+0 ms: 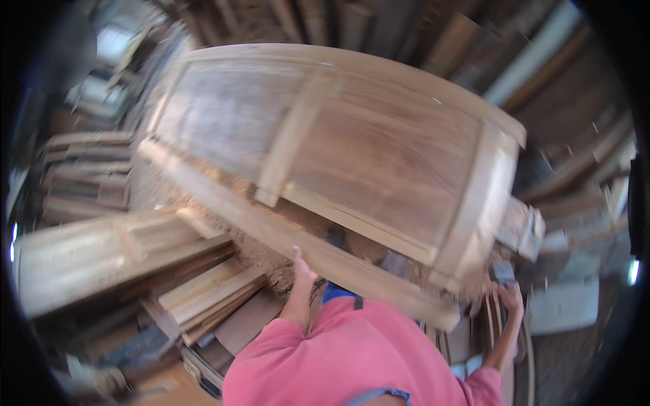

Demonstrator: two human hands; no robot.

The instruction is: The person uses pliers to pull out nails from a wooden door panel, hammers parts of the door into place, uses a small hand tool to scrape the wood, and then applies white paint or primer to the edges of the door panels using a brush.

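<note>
Pink shirt [352, 345] cloth lay closest to us, with our two hands well apart beyond it. Our left hand [305, 276] touched the near edge of a long wooden rail [365, 272], thumb up; we could not tell whether its hidden fingers gripped. Our right hand [512, 298] curled just below a grey block [502, 272], too blurred for us to say if it held it. Ahead of us was a panelled wooden frame [305, 128], the rail slanting along its near side with a gap between. Leftward we saw stacked boards [217, 296].
</note>
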